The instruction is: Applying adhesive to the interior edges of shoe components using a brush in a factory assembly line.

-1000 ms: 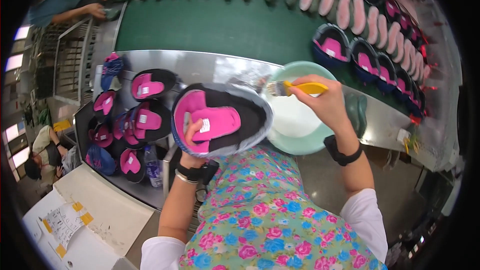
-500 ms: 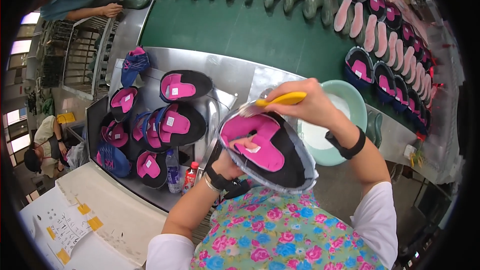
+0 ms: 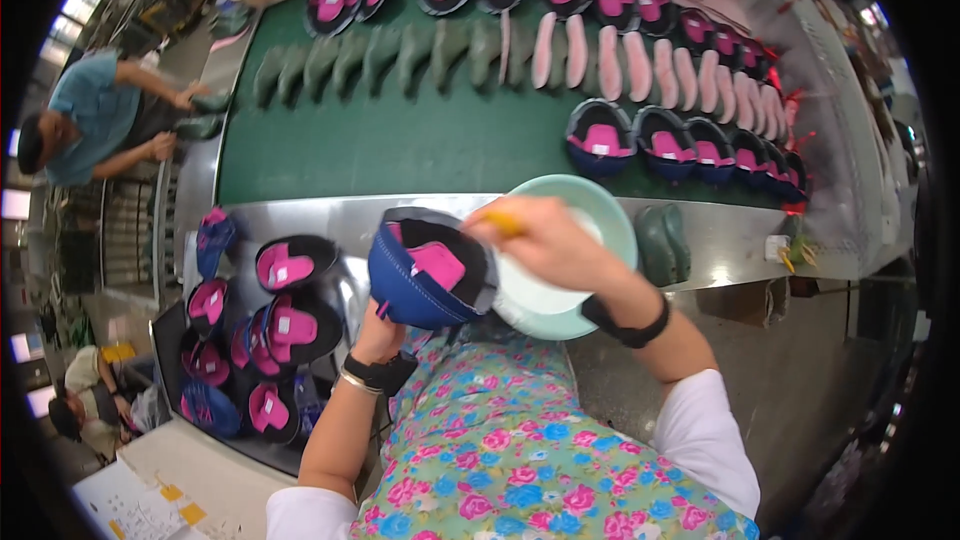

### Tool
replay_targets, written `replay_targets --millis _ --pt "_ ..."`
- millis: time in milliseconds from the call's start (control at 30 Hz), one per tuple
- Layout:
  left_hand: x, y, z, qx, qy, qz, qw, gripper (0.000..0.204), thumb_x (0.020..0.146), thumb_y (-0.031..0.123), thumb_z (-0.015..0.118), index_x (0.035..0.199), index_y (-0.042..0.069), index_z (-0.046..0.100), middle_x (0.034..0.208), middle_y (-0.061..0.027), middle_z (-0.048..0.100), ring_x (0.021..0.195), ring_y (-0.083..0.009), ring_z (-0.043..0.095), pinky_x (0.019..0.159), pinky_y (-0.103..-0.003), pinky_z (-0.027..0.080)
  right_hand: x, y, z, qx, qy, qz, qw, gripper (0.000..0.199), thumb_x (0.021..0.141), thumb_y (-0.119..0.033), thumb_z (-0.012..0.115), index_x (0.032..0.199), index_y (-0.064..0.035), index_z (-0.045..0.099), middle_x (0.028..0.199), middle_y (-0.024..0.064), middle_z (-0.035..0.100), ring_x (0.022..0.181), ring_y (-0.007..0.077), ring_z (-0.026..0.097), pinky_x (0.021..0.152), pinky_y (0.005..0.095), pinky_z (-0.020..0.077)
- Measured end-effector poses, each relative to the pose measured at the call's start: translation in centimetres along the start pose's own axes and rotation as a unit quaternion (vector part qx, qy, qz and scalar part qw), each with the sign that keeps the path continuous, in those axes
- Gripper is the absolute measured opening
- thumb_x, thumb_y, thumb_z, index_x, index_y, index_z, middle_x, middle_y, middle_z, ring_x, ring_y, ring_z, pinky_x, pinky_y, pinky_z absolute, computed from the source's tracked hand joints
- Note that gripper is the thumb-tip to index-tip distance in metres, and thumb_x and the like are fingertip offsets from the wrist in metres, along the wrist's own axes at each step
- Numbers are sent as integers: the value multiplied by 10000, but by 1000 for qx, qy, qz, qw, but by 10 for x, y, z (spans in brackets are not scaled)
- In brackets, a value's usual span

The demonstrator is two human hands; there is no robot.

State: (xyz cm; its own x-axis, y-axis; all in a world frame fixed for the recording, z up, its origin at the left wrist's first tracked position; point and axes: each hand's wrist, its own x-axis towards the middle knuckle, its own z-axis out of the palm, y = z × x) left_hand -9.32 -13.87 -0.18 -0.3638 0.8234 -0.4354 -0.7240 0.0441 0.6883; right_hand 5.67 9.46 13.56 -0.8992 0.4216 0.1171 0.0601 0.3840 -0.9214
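My left hand (image 3: 378,334) grips a navy blue shoe upper (image 3: 415,290) from below and holds it up in front of my apron. Its opening shows a pink and black inside and a pale rim. In my right hand (image 3: 555,240) is a brush, of which only the yellow handle (image 3: 506,224) shows. The bristles are hidden, and the right hand is at the upper's right rim. Just behind and below that hand stands a light green basin (image 3: 624,230) with white liquid in it.
At the left, a dark tray (image 3: 168,340) holds several uppers. Beyond a metal ledge runs a green belt (image 3: 400,155) with dark green foot forms (image 3: 385,55), pink insoles (image 3: 638,65) and uppers. Green forms (image 3: 660,245) stand right of the basin. A co-worker (image 3: 95,110) sits far left.
The upper has turned so its blue outer side now shows, and has moved left in view. My right hand with the brush has come lower, toward its right rim. The view has shifted, showing more belt.
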Motion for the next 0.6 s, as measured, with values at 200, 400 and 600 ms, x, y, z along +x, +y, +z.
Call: replay_targets --millis 200,400,600 --pt "57 5 51 211 -4 185 960 547 935 28 466 1428 97 239 1306 -61 445 1154 -156 480 979 -301 417 14 19 7 -78 -96 58 991 433 671 -321 783 984 -41 676 806 177 622 765 321 611 702 373 482" --pt "58 29 10 185 101 -56 976 691 918 160 563 1474 105 157 1393 -202 351 1089 -238 532 902 -357 464 48 122 -18 -281 -6 79 956 349 613 -304 794 897 -119 708 836 118 557 796 295 573 700 392 468" --pt "-8 51 -84 -21 296 -5 955 533 906 187 582 1362 80 328 1198 -154 497 1022 -251 556 882 -398 479 60 263 -65 -457 -44 178 870 326 619 -264 779 895 -107 705 904 177 577 850 343 580 751 437 481"
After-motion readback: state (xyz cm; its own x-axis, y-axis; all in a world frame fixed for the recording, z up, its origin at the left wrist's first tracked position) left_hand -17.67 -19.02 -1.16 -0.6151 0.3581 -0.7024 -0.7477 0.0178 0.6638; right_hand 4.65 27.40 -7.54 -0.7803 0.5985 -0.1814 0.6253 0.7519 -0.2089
